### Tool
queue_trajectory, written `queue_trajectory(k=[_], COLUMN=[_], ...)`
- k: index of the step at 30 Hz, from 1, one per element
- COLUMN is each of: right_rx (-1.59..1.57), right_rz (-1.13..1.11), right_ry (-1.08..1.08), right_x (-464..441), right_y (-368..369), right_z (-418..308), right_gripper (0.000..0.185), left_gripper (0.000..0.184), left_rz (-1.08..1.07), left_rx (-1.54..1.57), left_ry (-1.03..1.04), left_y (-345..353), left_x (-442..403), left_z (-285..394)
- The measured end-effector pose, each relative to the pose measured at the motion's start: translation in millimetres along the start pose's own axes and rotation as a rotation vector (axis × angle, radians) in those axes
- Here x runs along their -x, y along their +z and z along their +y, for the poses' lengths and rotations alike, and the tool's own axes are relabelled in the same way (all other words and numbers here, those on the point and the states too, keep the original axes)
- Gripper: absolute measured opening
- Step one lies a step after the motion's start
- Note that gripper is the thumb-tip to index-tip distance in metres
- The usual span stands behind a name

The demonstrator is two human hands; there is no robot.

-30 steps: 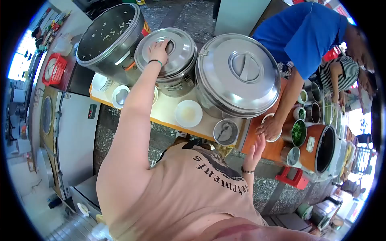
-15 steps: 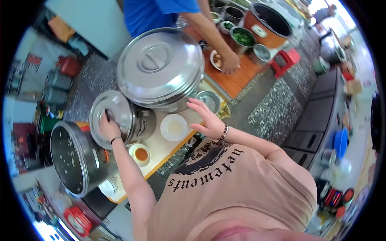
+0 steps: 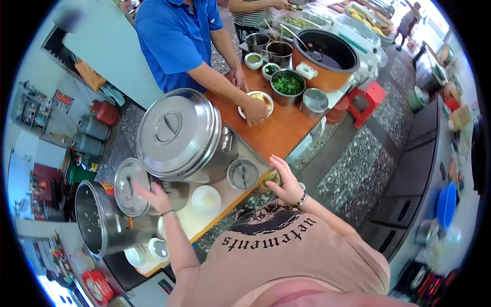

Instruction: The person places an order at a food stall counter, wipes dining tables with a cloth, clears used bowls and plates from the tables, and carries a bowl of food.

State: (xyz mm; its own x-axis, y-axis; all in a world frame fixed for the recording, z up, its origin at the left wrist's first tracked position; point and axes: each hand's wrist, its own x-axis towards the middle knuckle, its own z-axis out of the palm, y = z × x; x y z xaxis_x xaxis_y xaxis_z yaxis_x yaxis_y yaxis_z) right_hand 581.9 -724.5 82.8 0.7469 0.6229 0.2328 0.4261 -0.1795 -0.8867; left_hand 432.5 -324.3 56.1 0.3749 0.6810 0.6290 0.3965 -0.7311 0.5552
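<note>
Spread apart at left grip (image 3: 155, 197), by small steel pot (image 3: 175, 193)'s lid (image 3: 128, 176), can't tell if touching; on table (image 3: 185, 222), between big lidded pot (image 3: 179, 138) and open pot (image 3: 121, 234). Loosely apart, holding nothing at right grip (image 3: 288, 185), near metal bowl (image 3: 235, 175).

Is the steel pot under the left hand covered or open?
Covered: the lid lies across the pot and no opening shows. The left hand is over the lid's edge.

Pale counter (image 3: 192, 225): large lidded pot (image 3: 179, 133), smaller lidded pot (image 3: 125, 189) beside it, white dish (image 3: 206, 198), steel bowl (image 3: 233, 179) near the edge.
Brown counter (image 3: 271, 135): white bowl (image 3: 243, 107), steel pot (image 3: 286, 99) of greens (image 3: 287, 84).
</note>
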Motion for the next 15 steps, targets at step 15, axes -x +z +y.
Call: queue_trajectory(k=[15], right_rx=[0.145], right_rz=[0.012], right_ry=[0.009], right_x=[-19.7], right_y=[-286.2], right_z=[118.7], right_gripper=[0.024], left_gripper=[0.067], left_rz=[-0.374], left_rx=[0.317], left_ry=[0.109], left_y=[146.7], left_x=[143.8], left_z=[383.1])
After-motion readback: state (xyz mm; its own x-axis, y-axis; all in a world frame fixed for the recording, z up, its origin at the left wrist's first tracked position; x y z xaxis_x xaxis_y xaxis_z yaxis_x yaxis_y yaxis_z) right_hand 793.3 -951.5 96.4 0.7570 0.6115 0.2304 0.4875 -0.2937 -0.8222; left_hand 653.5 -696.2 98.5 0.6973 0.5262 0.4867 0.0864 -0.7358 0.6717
